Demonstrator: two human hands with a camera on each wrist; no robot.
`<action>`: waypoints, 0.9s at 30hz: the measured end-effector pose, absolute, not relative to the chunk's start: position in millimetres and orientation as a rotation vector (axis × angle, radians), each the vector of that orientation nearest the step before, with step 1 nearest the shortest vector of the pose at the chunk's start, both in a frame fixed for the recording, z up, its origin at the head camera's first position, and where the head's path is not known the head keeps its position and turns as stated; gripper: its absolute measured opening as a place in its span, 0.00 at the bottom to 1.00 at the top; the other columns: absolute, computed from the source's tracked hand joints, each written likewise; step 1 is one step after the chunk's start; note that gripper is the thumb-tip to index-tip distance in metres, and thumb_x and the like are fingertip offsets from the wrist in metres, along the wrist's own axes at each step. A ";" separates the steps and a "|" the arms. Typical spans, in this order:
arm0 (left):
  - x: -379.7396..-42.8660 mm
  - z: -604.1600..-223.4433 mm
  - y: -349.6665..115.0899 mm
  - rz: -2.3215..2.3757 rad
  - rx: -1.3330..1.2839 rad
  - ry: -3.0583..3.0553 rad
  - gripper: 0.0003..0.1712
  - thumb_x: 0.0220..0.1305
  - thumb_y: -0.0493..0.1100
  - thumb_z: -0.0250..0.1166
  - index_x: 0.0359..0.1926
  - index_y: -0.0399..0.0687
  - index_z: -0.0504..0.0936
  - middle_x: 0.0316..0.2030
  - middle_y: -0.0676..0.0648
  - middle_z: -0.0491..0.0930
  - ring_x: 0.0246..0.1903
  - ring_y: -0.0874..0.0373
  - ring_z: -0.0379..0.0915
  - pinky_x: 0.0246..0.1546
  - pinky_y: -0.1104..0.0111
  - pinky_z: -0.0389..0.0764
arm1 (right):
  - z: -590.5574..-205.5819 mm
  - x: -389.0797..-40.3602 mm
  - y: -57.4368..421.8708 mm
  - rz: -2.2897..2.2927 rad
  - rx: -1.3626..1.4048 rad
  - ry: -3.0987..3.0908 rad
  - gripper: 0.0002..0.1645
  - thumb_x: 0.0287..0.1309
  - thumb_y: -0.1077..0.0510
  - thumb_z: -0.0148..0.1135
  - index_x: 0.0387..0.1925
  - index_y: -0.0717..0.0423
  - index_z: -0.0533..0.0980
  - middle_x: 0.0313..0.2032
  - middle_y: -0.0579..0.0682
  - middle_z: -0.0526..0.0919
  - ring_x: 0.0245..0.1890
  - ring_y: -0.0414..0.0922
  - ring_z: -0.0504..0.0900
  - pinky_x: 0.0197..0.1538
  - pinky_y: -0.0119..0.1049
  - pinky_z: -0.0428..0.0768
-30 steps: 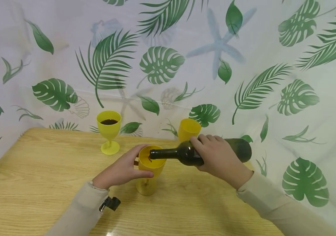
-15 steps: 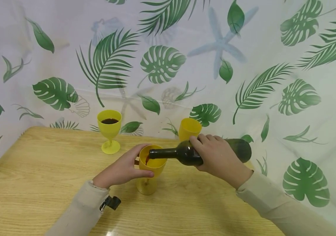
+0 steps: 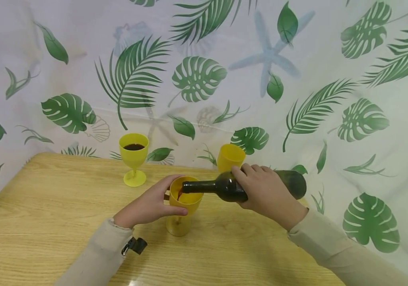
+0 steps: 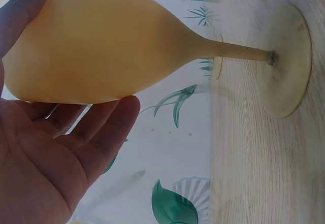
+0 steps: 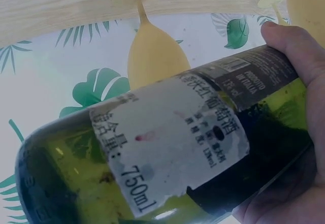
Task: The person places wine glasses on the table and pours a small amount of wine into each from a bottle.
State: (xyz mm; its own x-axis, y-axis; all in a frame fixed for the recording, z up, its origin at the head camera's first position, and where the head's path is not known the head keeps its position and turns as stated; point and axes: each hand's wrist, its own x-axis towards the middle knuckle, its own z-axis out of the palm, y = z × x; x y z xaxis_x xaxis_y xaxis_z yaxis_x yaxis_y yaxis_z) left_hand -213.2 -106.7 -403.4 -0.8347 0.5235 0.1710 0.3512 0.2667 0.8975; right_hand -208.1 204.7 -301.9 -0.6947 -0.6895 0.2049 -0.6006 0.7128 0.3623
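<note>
My left hand (image 3: 150, 204) holds a yellow goblet (image 3: 193, 205) by its bowl, thumb on the near side and fingers on the far side. Its foot stands on the table; the left wrist view shows the bowl, stem and round foot of this goblet (image 4: 111, 46). My right hand (image 3: 270, 194) grips a dark green wine bottle (image 3: 225, 186) round its body. The bottle lies nearly level, its mouth inside the goblet's rim, and a dark red stream runs down the inner wall. A white label reading 750ml shows on the bottle (image 5: 167, 142) in the right wrist view.
Another yellow goblet (image 3: 133, 157), with dark liquid in it, stands at the back left of the wooden table (image 3: 64, 198). A third goblet (image 3: 230, 158) stands behind the bottle, partly hidden. A leaf-patterned sheet (image 3: 204, 115) hangs behind the table's back edge.
A thin trickle at the bottle's mouth has become a fuller red stream against the goblet's inner wall. Both hands, the bottle and the goblet have stayed almost still.
</note>
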 end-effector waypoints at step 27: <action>-212.7 -402.5 -106.6 1.603 0.811 2.370 0.48 0.58 0.49 0.80 0.75 0.56 0.64 0.68 0.53 0.70 0.64 0.54 0.70 0.64 0.50 0.75 | -302.1 -205.3 207.0 -0.413 0.990 -2.604 0.45 0.36 0.43 0.88 0.51 0.54 0.70 0.38 0.51 0.77 0.36 0.50 0.80 0.41 0.48 0.84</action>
State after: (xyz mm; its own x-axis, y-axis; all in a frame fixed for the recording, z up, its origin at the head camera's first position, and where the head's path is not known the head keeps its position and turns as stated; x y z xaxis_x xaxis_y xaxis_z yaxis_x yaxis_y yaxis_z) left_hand -212.7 -106.6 -402.5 -0.8382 0.5218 0.1587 0.3415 0.2752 0.8987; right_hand -205.3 207.0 -302.1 -0.7069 -0.6799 0.1953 -0.5862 0.7175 0.3762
